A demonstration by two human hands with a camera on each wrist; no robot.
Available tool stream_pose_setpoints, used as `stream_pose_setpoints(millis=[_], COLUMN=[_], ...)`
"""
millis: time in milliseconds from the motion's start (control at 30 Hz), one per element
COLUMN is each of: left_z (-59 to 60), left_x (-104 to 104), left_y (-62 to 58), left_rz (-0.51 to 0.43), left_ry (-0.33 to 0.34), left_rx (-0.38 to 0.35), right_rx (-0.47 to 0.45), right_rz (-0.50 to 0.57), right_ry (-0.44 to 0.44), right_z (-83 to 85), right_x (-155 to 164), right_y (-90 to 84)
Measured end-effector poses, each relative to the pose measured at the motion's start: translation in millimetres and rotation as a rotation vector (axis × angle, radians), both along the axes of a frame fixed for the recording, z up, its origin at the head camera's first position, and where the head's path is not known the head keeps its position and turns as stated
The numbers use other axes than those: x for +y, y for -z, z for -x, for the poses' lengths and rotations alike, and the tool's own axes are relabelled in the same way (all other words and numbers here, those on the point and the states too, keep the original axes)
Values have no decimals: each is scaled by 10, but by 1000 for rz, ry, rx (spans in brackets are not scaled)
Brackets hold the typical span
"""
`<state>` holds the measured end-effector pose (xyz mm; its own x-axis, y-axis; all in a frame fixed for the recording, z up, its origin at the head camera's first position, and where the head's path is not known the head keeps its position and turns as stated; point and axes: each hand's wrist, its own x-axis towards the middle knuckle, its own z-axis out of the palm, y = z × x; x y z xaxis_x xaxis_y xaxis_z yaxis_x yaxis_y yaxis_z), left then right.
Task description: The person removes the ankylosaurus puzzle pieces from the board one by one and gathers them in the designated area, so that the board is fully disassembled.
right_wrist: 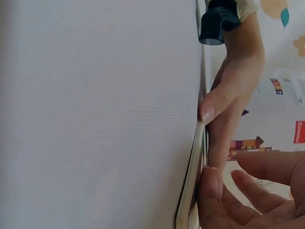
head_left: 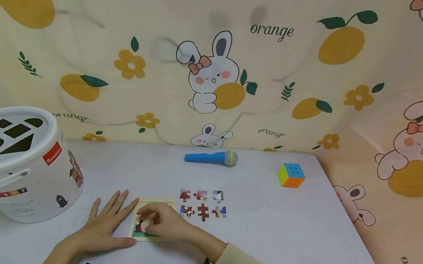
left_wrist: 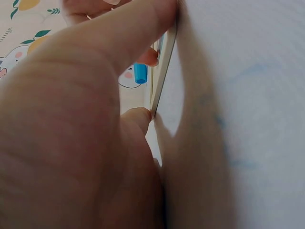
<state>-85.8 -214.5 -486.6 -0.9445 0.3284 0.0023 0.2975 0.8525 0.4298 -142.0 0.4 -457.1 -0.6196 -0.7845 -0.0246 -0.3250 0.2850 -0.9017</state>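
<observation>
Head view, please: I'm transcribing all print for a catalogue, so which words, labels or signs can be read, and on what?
"orange": on the cream-and-peach backdrop printed with fruit and rabbits, four times.
Too small: white lettering on the red label of the lidded white plastic bucket.
Too small: grey lines of print lower on that bucket.

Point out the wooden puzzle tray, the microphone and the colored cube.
Wooden puzzle tray (head_left: 150, 200): head view, on its far rim.
Microphone (head_left: 209, 157): head view, on its blue handle.
Colored cube (head_left: 292, 176): head view, near where its blue and orange faces meet.
</observation>
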Motion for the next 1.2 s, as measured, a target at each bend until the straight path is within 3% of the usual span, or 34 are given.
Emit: stream_pose_setpoints(millis=[433, 667, 900, 1200], left_z=[9, 11, 8, 5], left_x=[-13, -17, -13, -15], left_y=[21, 28, 24, 23], left_rz=[-1, -3, -6, -4], left_ry=[6, 11, 9, 11], left_rx=[13, 13, 16, 20], right_rx=[34, 53, 153, 203], right_rz=[-11, -19, -74, -121], right_ry=[85, 79, 66, 69], right_z=[-49, -76, -92, -95], right_x=[-102, -127, -137, -161], right_y=[-28, -16, 12, 23])
